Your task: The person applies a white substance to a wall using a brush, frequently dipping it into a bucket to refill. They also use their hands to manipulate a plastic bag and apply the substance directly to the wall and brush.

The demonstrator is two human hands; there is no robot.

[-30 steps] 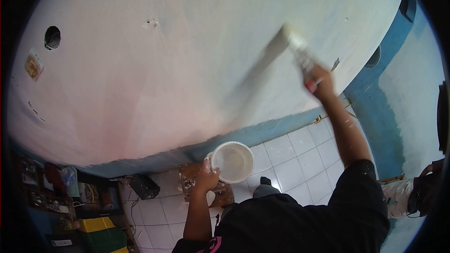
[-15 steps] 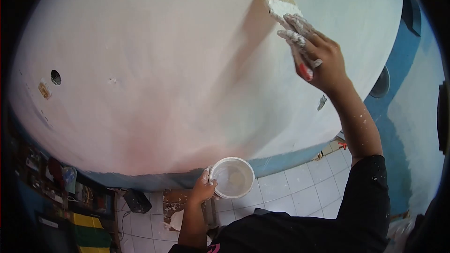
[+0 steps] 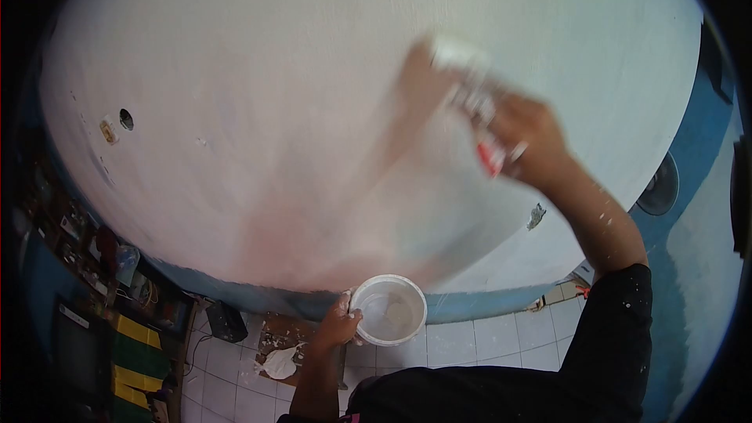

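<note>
My right hand (image 3: pixel 513 129), blurred by motion and spotted with white paint, grips a wide brush (image 3: pixel 458 53) with a red-marked handle. The brush head is at the upper middle of the pale wall (image 3: pixel 274 78) and casts a shadow to its lower left. Low in front of me, my left hand (image 3: pixel 341 321) holds a white round tub (image 3: pixel 389 276) by its left side, fingers around the wall and thumb at the rim. Some whitish material shows inside the tub.
A paint-spotted board (image 3: pixel 283 330) with a white cloth-like piece (image 3: pixel 279 363) lies on the tiled floor (image 3: pixel 235 403). Cluttered shelves (image 3: pixel 70 227) and a black box (image 3: pixel 226 322) are at the left. A fan-like round object (image 3: pixel 659 184) is at the right.
My right hand and the brush have moved down and slightly left over the wall. My left hand still holds the tub, slightly lower in view. The whole view has shifted somewhat.
</note>
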